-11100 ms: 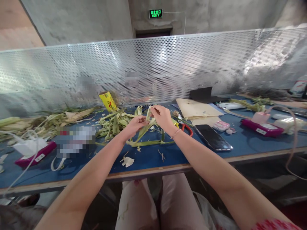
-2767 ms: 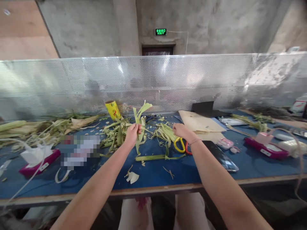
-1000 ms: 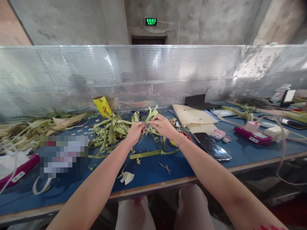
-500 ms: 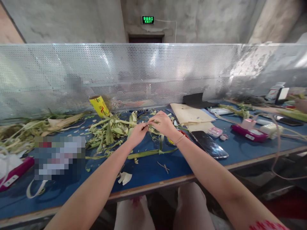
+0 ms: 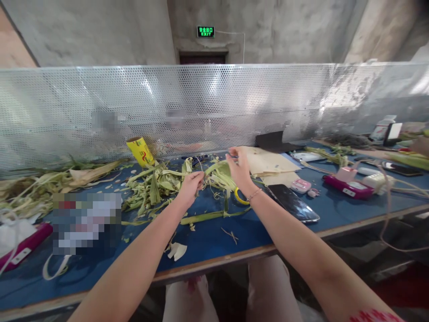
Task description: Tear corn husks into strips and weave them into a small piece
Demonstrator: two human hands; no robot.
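left hand [image 5: 191, 187] pinches one end of a husk strip [image 5: 216, 166], right hand [image 5: 238, 167] pinches the other, so it arcs between them above the table [image 5: 208, 237], beside the husk pile [image 5: 154, 188].

Bare grey concrete wall [image 5: 100, 31] is recorded at the back. A dark doorway [image 5: 203, 58] is set in it, topped by a lit green exit sign [image 5: 205, 31]. A blue-topped bench [image 5: 335, 210] is backed by a perforated metal screen [image 5: 254, 98], on which glare is reflected.
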